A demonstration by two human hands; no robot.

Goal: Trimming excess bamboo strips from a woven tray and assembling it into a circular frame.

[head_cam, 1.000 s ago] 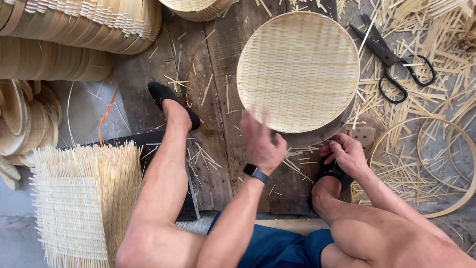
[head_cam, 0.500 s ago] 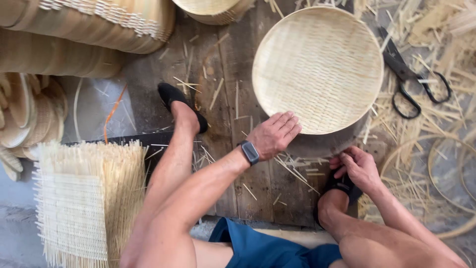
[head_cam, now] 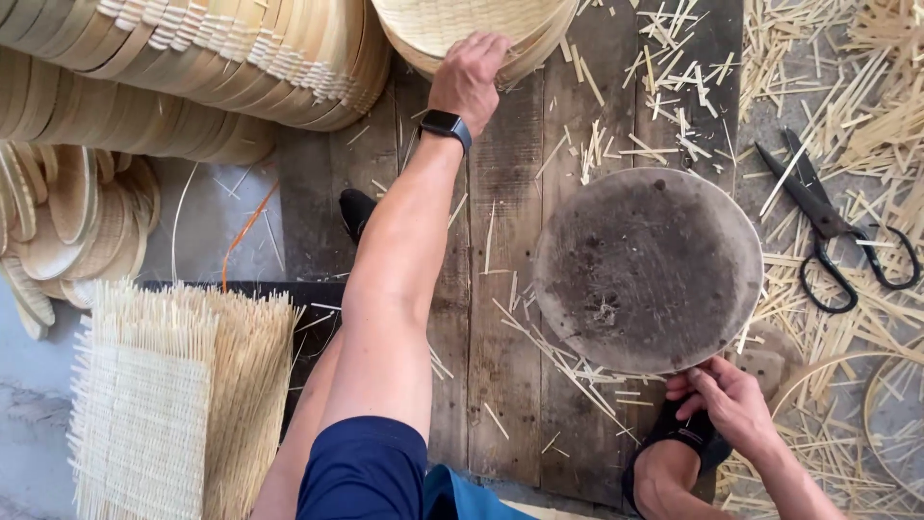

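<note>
My left hand (head_cam: pixel 470 72), with a black watch on its wrist, is stretched far forward and grips the rim of a round woven bamboo tray (head_cam: pixel 452 24) lying on a pile of the same trays at the top edge. My right hand (head_cam: pixel 731 404) is low on the right, beside my sandalled foot (head_cam: pixel 674 443). Its curled fingers pinch the near rim of a dark, worn round board (head_cam: pixel 645 270) that lies bare on the wooden planks (head_cam: pixel 500 289).
Long rows of stacked woven trays (head_cam: pixel 192 58) fill the upper left. A square woven mat (head_cam: pixel 173 404) with loose ends lies lower left. Black shears (head_cam: pixel 828 226) rest among bamboo splints on the right, thin hoops (head_cam: pixel 890 424) below them. My other shoe (head_cam: pixel 356 212) shows left of my forearm.
The woven tray that covered the dark round board has been carried forward onto the far pile by my left hand. My right hand shifted from my foot to the board's rim.
</note>
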